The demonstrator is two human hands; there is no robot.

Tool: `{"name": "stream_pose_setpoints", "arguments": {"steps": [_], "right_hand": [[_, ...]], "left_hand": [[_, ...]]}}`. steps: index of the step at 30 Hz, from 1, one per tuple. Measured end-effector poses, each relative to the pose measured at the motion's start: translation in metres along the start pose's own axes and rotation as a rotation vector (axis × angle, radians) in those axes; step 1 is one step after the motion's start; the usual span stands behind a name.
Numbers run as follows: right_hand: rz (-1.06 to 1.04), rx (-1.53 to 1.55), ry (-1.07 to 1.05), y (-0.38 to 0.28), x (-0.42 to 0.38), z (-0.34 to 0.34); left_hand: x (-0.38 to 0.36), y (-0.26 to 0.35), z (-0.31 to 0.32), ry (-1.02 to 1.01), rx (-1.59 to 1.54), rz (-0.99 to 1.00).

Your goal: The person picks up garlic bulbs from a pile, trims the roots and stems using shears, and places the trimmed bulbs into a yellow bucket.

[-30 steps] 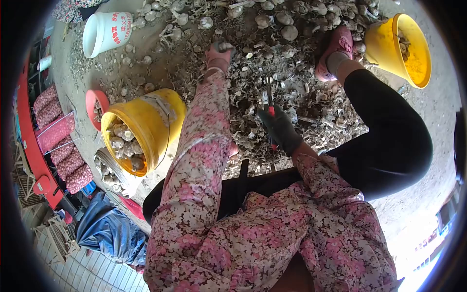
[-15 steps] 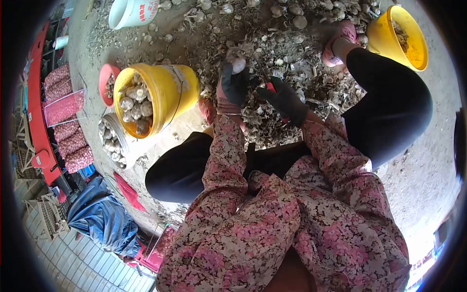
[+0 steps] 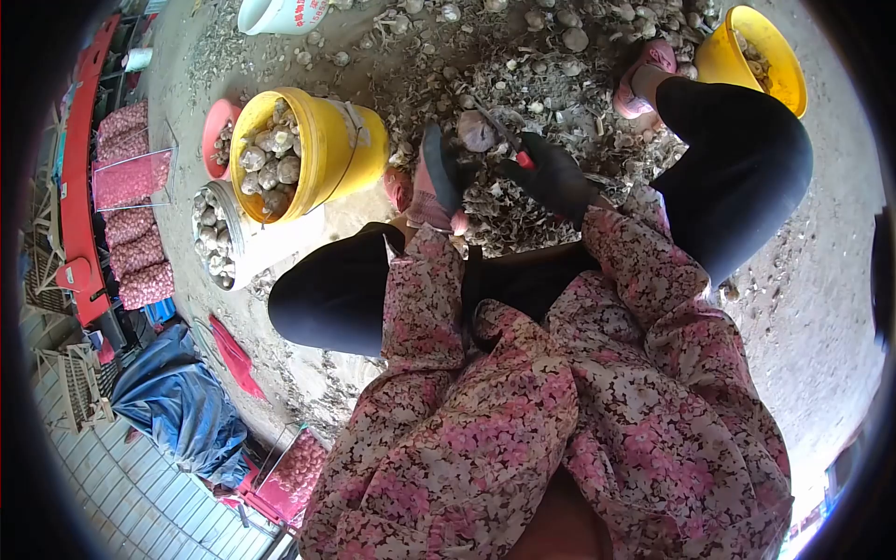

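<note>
My left hand (image 3: 442, 177), in a dark glove with a pink knitted cuff, holds a garlic bulb (image 3: 477, 133) at its fingertips; part of the grip is hidden in dark shadow. My right hand (image 3: 553, 175), also in a dark glove, is closed around the red handle of a knife (image 3: 501, 128). The blade points up and left, passing close beside the bulb; whether it touches cannot be told. Below both hands lies a heap of dry garlic stalks and skins (image 3: 523, 219).
To the left, a yellow bucket (image 3: 322, 154) lies tilted with garlic bulbs inside, near a white bucket (image 3: 238, 252) of bulbs and a pink pail (image 3: 217, 140). Another yellow bucket (image 3: 779, 70) stands by my right foot. Loose bulbs (image 3: 575, 39) cover the ground ahead.
The garlic bulb has shifted slightly right and shows more fully beside my left hand. The knife blade now shows clearly next to it. The whole view has moved a little.
</note>
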State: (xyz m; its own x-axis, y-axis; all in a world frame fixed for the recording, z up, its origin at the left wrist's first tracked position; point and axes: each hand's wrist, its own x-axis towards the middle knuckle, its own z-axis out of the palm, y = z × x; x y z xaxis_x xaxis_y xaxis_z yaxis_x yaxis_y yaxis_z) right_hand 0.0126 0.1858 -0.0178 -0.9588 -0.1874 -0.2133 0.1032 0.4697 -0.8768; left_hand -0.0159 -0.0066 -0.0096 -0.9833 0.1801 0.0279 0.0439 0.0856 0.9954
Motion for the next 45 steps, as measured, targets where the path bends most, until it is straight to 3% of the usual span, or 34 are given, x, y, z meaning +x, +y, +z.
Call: {"name": "stream_pose_setpoints", "arguments": {"steps": [1,3,5,7,8,9,11,13,15,16,17,19,21,23,26,30,34,37,39,41,45], "right_hand": [[-0.004,0.003,-0.004,-0.002,-0.002,0.003],[-0.091,0.05,0.058,-0.003,-0.005,0.009],[-0.062,-0.046,0.026,-0.002,-0.005,0.011],[-0.036,-0.154,0.0,0.002,-0.006,0.013],[-0.005,-0.05,-0.033,0.006,-0.006,0.019],[0.024,0.054,-0.069,0.009,-0.005,0.023],[0.025,0.155,-0.002,0.01,-0.004,0.023],[0.024,0.257,0.065,0.007,-0.002,0.019],[-0.178,-0.092,0.141,-0.01,-0.002,-0.002],[-0.206,-0.266,0.169,-0.013,-0.005,-0.006],[-0.204,-0.273,0.168,-0.016,-0.006,-0.008],[-0.236,-0.431,0.155,-0.018,-0.007,-0.01],[-0.222,-0.467,0.128,-0.015,-0.007,-0.01],[-0.207,-0.503,0.1,-0.013,-0.007,-0.008],[-0.172,-0.505,0.054,-0.007,-0.007,-0.006],[-0.14,-0.482,-0.062,0.014,-0.008,-0.004],[-0.04,-0.472,-0.185,0.019,-0.003,-0.001],[-0.088,-0.499,-0.197,0.02,0.003,-0.003],[-0.134,-0.489,-0.195,0.043,0.013,0.004],[-0.177,-0.476,-0.187,0.056,0.017,-0.002],[-0.068,-0.439,-0.232,0.082,0.013,-0.013]], "left_hand": [[-0.003,0.014,0.008,0.004,0.005,0.0],[-0.006,0.025,0.015,-0.065,-0.552,-0.733],[-0.001,0.008,0.019,0.047,-0.6,-0.75],[0.003,0.001,0.015,0.161,-0.939,-0.569],[0.003,0.004,0.02,0.215,-0.814,-0.358],[0.008,0.002,0.017,0.214,-0.813,-0.359],[0.014,-0.003,0.003,0.43,-0.716,-0.358],[0.006,-0.01,-0.011,0.393,-0.548,-0.371],[0.005,-0.022,-0.018,0.264,-0.384,-0.107],[0.003,-0.002,-0.013,0.28,-0.176,-0.112],[0.002,0.0,-0.011,0.281,-0.183,-0.113],[0.001,0.001,-0.009,0.222,0.196,0.02],[-0.001,-0.004,-0.005,0.235,0.182,-0.046],[-0.004,-0.009,-0.003,0.269,0.582,-0.037],[-0.009,-0.008,-0.001,0.1,0.467,-0.126],[-0.014,-0.009,-0.001,0.045,0.553,-0.146],[-0.017,-0.027,-0.008,-0.011,0.28,-0.229],[-0.014,-0.058,-0.021,-0.061,0.142,-0.327],[-0.016,-0.056,-0.023,-0.094,0.112,-0.384],[-0.018,-0.027,-0.015,-0.148,-0.187,-0.513],[-0.018,0.005,-0.007,-0.225,-0.254,-0.419]]}}
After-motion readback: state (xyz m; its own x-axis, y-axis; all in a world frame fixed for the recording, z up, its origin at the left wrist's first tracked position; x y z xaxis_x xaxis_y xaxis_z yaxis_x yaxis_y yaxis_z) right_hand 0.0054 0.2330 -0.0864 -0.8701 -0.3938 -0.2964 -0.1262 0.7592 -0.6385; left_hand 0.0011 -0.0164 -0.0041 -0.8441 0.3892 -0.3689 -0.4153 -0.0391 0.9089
